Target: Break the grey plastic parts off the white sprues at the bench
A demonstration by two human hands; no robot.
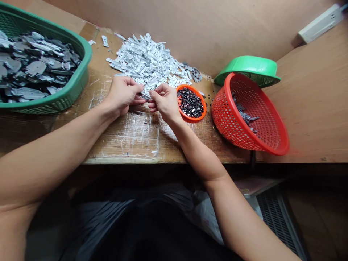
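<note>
Over the wooden bench, my left hand [123, 95] and my right hand [166, 101] meet with fingertips pinched around a small metal part [145, 95]. Fingers cover most of the part, so its exact shape is hidden. Right behind the hands lies a heap of flat silvery metal pieces [149, 59]. Beside my right hand stands an orange dish [204, 115] filled with tiny dark shiny parts [190, 103].
At the left stands a green basket [87, 59] full of larger metal pieces [35, 69]. A red perforated basket [231, 123] leans tilted at the right, with some metal pieces inside. Behind it is a bright green basket [250, 67]. A power strip [320, 23] is on the wall.
</note>
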